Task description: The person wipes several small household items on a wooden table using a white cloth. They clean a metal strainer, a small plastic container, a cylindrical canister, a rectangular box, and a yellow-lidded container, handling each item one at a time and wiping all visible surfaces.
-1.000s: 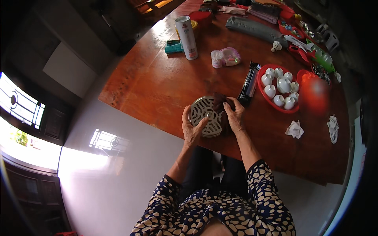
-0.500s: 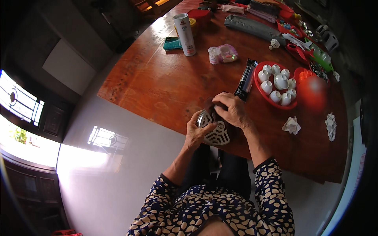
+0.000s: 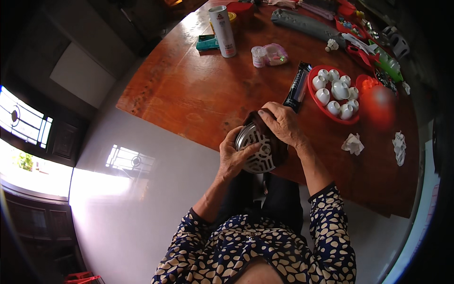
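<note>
At the table's near edge my left hand (image 3: 231,155) grips a round silver metal tea-tray disc (image 3: 261,160) with maze-like slots. Its thumb lies across the slotted face, and the fingers go behind the rim. My right hand (image 3: 284,127) is bent over the disc's far right side, closed on a dark brown cloth-like piece (image 3: 279,150). That brown piece wraps along the disc's upper and right edge; its full shape is hidden by the hand. The disc is tilted, its slotted face toward me, above my lap.
A red plate (image 3: 351,120) of white cups and a black packet (image 3: 298,87) lie beyond my right hand. Crumpled tissues (image 3: 353,144) rest at right. Farther off are a tall white can (image 3: 222,33), a pink-and-clear package (image 3: 275,54), a shuttlecock (image 3: 332,45) and a grey bundle (image 3: 305,26).
My right hand has shifted slightly up and right, and more of the brown piece now shows along the disc's edge. The disc has turned a little in my left hand.
</note>
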`<state>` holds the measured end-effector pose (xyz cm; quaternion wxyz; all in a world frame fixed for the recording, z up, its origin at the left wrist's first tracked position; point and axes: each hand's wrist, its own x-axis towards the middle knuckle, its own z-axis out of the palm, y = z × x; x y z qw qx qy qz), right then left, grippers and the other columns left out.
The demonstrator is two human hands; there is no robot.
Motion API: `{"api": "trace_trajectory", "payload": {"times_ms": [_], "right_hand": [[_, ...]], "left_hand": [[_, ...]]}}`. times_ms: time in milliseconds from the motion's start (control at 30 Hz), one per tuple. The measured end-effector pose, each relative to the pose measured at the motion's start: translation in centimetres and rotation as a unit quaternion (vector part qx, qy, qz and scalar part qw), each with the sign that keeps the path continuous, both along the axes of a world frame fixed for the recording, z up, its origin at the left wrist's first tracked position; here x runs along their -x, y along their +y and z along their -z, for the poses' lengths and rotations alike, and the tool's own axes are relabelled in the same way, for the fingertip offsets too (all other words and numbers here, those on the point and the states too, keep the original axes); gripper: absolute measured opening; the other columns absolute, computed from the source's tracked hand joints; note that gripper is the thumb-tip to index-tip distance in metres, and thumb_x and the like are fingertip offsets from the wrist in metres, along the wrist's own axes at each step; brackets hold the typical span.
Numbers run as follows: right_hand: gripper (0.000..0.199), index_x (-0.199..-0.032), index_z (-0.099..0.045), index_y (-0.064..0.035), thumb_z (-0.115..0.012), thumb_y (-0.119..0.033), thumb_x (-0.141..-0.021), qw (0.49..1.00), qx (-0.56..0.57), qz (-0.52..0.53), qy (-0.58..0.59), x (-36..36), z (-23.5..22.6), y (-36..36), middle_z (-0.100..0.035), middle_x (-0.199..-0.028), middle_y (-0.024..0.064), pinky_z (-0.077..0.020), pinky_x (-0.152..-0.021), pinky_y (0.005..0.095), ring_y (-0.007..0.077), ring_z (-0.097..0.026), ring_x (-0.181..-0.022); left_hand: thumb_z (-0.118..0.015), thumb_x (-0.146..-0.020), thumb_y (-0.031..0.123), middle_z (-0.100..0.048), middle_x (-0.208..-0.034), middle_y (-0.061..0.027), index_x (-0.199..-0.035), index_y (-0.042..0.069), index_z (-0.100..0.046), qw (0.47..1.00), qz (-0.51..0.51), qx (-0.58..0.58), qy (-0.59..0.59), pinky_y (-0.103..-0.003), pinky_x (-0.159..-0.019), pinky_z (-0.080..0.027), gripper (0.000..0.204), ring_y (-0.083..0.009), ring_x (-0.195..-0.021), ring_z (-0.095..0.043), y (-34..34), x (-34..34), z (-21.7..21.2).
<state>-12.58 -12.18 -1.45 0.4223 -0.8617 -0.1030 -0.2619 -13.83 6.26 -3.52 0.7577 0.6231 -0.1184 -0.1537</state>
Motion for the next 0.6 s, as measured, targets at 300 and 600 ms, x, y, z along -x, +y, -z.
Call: {"api": "trace_trajectory", "payload": {"times_ms": [300,600], "right_hand": [[0.021,-0.095,-0.055,-0.0002,-0.05,-0.02,-0.096,0.963,-0.109,0.05,0.24,5.3,5.4,-4.0,-0.061,-0.076,0.0147,-0.0435,-0.062,0.0324,0.0207,-0.058,-0.071],[0.022,-0.112,-0.06,-0.0076,-0.052,-0.02,-0.096,0.977,-0.191,0.045,0.083,1.3,-0.2,-0.1,-0.06,-0.086,0.0011,-0.0484,-0.07,0.0272,0.0127,-0.06,-0.084]], "left_hand": [[-0.072,-0.082,0.012,-0.066,-0.094,-0.0119,-0.111,-0.004,-0.054,0.986,-0.058,0.11,0.112,-0.03,-0.072,-0.057,0.038,-0.0165,-0.081,-0.066,2.3,-2.8,0.5],[-0.072,-0.081,0.011,-0.065,-0.095,-0.0111,-0.109,-0.004,-0.055,0.979,-0.075,0.101,0.16,-0.028,-0.073,-0.055,0.036,-0.0155,-0.082,-0.064,0.1,0.1,1.6]]}}
